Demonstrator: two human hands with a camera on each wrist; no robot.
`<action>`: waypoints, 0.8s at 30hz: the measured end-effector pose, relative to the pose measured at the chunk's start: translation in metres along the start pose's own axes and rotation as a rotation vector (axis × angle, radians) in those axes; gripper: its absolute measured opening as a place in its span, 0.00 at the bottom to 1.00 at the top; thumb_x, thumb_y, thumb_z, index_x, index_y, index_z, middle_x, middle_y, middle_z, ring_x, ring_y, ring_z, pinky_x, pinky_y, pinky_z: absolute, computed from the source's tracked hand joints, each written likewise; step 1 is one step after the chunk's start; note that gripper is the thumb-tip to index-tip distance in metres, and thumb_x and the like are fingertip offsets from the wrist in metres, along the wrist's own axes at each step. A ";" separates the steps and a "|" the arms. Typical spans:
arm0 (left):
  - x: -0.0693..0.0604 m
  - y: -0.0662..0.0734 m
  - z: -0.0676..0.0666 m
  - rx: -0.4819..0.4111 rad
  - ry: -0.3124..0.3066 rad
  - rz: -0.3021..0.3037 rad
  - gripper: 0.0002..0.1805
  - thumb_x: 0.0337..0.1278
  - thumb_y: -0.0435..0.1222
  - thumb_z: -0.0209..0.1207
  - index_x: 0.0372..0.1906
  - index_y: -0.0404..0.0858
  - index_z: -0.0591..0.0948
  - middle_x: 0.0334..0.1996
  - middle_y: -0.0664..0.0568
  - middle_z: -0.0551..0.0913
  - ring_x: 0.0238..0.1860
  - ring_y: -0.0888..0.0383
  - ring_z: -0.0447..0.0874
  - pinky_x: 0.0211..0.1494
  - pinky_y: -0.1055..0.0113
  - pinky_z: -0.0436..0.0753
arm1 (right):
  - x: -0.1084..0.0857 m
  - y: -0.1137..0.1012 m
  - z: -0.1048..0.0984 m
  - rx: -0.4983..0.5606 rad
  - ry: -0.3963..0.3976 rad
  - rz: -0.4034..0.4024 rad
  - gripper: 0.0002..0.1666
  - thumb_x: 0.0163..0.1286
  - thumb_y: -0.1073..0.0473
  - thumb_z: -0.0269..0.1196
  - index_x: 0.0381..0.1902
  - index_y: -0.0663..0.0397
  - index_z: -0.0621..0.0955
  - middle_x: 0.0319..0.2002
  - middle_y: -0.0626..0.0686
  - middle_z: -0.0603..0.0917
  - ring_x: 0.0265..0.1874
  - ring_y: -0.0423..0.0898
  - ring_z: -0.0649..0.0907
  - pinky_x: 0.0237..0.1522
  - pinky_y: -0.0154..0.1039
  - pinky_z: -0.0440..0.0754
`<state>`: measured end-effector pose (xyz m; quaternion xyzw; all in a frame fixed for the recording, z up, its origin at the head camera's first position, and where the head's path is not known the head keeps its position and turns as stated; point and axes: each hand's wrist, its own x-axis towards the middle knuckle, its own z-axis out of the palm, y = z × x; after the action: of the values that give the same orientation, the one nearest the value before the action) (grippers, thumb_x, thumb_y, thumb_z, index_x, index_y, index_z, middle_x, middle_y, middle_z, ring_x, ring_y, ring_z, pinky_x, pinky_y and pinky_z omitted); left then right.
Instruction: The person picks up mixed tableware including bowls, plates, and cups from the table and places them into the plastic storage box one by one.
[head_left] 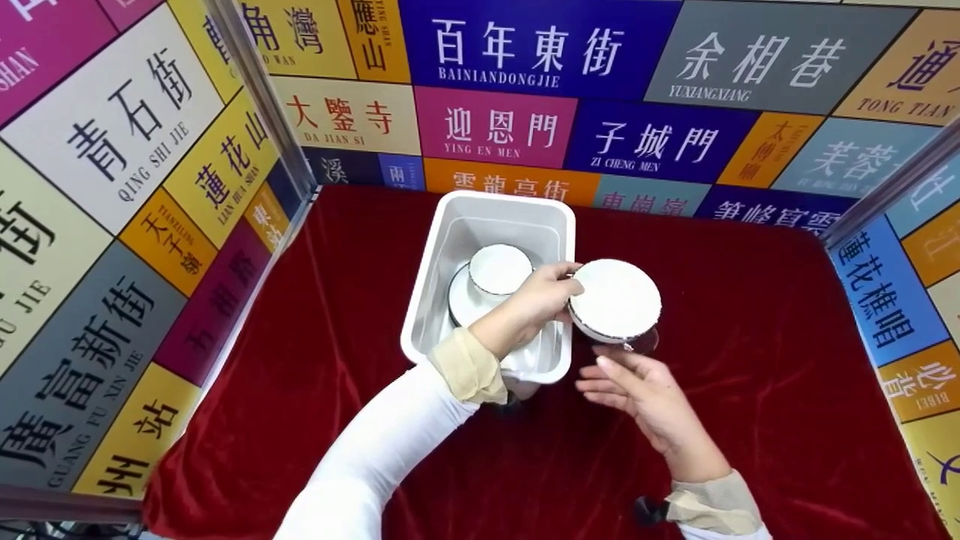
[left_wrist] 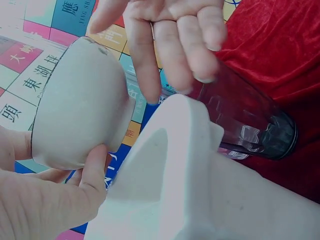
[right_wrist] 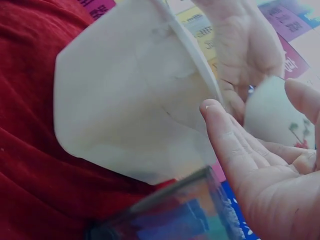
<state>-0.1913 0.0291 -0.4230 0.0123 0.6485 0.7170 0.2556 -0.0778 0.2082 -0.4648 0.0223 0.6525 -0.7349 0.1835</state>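
A white bowl (head_left: 616, 300) with a dark rim is gripped at its left side by my left hand (head_left: 541, 296), just beyond the tub's right edge. The left wrist view shows the fingers around the bowl (left_wrist: 82, 107), which is tilted. A red and green pattern shows on the bowl (right_wrist: 280, 117) in the right wrist view. Below the bowl, my right hand (head_left: 645, 394) is held with its fingers extended, holding nothing. Inside the white plastic tub (head_left: 415, 315) sit another white bowl (head_left: 501, 268) and a wider round white dish (head_left: 459, 296) under it.
A tall see-through cup (left_wrist: 250, 120) with a dark base stands beside the tub, mostly hidden by the bowl in the head view. Red velvet cloth (head_left: 757, 375) covers the table. Panels with colourful street-name signs (head_left: 517, 45) enclose the back and sides.
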 end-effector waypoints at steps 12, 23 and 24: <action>-0.001 0.000 -0.007 -0.022 0.005 0.000 0.27 0.66 0.27 0.49 0.70 0.32 0.71 0.48 0.47 0.81 0.35 0.59 0.82 0.40 0.65 0.88 | 0.018 0.017 0.021 -0.043 -0.086 0.062 0.39 0.78 0.54 0.56 0.74 0.77 0.58 0.49 0.62 0.87 0.43 0.51 0.90 0.52 0.47 0.87; 0.000 0.001 -0.023 -0.001 0.045 0.030 0.26 0.64 0.27 0.49 0.67 0.31 0.73 0.41 0.49 0.81 0.29 0.62 0.80 0.30 0.72 0.82 | 0.024 0.020 0.032 -0.036 -0.064 0.046 0.34 0.77 0.56 0.58 0.69 0.78 0.66 0.48 0.59 0.87 0.42 0.50 0.90 0.53 0.48 0.87; 0.000 0.001 -0.025 -0.003 0.049 0.030 0.26 0.64 0.27 0.49 0.67 0.31 0.73 0.40 0.49 0.81 0.29 0.62 0.80 0.30 0.72 0.82 | 0.025 0.020 0.032 -0.038 -0.059 0.045 0.33 0.77 0.57 0.58 0.68 0.78 0.67 0.48 0.59 0.87 0.42 0.50 0.90 0.52 0.48 0.87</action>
<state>-0.2002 0.0063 -0.4255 0.0041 0.6532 0.7219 0.2286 -0.0882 0.1693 -0.4857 0.0116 0.6600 -0.7183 0.2196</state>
